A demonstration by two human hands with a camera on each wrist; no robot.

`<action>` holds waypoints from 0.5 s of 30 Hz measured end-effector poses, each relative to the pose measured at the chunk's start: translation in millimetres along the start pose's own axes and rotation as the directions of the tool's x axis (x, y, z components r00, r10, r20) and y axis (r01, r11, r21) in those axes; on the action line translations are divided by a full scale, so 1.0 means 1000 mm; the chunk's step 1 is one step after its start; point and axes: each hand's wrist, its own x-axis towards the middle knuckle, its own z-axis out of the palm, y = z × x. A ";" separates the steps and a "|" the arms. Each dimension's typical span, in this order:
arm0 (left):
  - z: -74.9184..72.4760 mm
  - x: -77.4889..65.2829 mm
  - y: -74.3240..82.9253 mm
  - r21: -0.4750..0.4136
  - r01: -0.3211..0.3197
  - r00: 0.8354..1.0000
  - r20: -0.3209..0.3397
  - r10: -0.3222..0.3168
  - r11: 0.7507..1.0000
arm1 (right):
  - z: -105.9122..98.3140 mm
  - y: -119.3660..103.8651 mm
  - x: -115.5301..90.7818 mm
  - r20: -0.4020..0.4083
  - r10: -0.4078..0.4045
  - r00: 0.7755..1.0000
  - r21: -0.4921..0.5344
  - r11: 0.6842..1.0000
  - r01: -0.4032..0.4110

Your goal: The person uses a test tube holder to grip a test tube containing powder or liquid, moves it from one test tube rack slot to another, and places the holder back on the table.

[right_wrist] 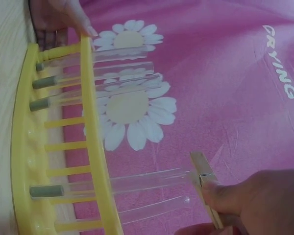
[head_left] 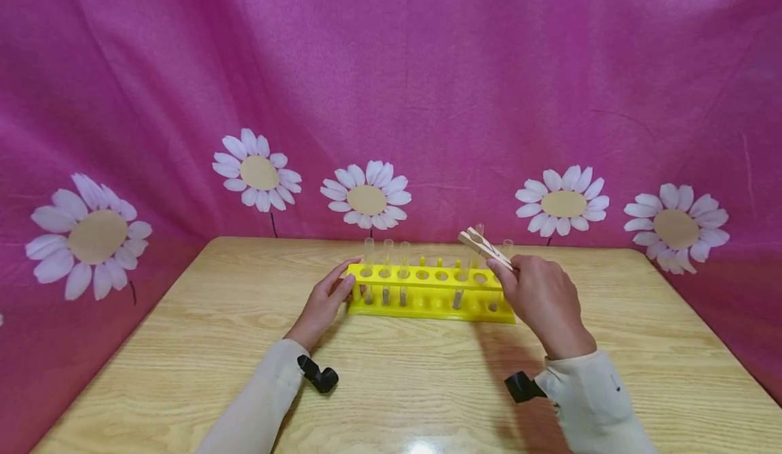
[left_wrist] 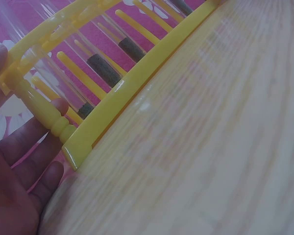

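Observation:
A yellow test tube rack [head_left: 430,313] stands on the table, its left end gripped by my left hand [head_left: 320,308]. In the left wrist view, the fingers [left_wrist: 27,169] lie behind the end post. My right hand [head_left: 546,298] holds a wooden test tube clamp [head_left: 496,255] above the rack's right part. In the right wrist view, the clamp's tip is right at the mouth of a test tube [right_wrist: 147,181] with grey matter at its bottom. Three tubes [head_left: 387,257] stand in the left holes, dark grey matter [left_wrist: 104,71] low in them. Further right, a tube [right_wrist: 154,210] rises beyond the top bar.
Upright yellow pegs [head_left: 440,262] line the rack's back edge. The light wood table [head_left: 415,379] extends all round it. A pink cloth [head_left: 427,101] with printed white daisies hangs behind and at both sides. Black cameras [head_left: 324,378] are worn on both wrists.

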 end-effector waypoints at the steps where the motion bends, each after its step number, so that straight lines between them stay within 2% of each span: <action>1: 0.000 0.000 0.000 0.000 0.001 1.000 -0.001 -0.001 1.000 | -0.001 0.000 0.000 -0.004 -0.001 1.000 -0.001 1.000 0.001; 15: 0.001 -0.001 0.002 0.020 0.013 1.000 -0.013 -0.012 1.000 | -0.013 0.003 -0.001 -0.073 0.040 0.997 0.011 0.999 -0.039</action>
